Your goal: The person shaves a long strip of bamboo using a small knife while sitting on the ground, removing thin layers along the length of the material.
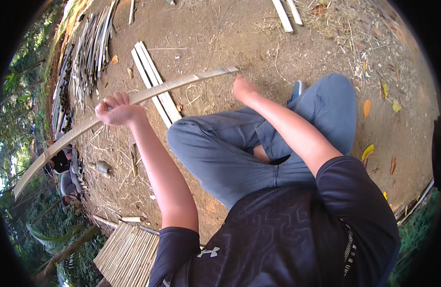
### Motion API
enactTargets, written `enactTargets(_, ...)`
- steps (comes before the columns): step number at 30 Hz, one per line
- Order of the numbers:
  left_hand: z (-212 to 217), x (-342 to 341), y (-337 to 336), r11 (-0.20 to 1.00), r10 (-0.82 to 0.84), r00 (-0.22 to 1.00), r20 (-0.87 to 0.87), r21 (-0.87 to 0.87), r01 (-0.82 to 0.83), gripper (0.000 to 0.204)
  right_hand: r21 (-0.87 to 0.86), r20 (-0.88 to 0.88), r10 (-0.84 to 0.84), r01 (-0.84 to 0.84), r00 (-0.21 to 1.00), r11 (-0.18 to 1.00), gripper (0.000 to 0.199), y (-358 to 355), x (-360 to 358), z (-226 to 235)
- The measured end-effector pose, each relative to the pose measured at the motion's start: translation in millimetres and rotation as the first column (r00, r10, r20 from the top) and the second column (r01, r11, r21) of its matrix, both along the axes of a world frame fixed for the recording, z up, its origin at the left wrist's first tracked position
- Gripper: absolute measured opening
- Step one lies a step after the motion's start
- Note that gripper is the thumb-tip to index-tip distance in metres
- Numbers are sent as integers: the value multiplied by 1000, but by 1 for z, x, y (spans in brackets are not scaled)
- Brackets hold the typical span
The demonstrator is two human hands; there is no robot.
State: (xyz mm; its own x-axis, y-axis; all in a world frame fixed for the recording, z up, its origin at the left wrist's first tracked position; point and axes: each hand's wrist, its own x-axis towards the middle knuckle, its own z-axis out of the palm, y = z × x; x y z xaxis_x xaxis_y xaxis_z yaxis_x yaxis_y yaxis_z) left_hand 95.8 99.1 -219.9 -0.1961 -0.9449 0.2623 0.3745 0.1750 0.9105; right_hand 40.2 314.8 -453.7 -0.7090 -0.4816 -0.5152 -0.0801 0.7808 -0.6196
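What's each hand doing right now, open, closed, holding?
Left hand: closed around the long bamboo strip.
Right hand: by the strip's far end; fingers hidden, cannot tell whether it grips.

Dirt ground (230, 43); bamboo slats (156, 81); straw (110, 158)

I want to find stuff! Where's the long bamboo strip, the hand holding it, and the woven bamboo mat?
Long bamboo strip (182, 82), head view, on its bare middle.
Left hand (116, 111), head view, on the knuckles.
Woven bamboo mat (127, 256), head view, on its slats.

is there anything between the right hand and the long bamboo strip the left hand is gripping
Nothing visible. The left hand grips the bamboo strip; the right hand sits just below its far end, only bare dirt between.
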Motion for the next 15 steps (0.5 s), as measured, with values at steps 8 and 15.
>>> enactTargets(8, -3, -6, -6, 1000, -6, 1000, -25, 18, 7, 28, 70, 40, -93, 90, 995, 993, 29, 2, -23, -30)
enactTargets(15, 2, -12, 0, 1000, 15, 1000, -17, 23, -15, 27, 130, 31, -93, 88, 995, 988, 33, 4, -33, -52)
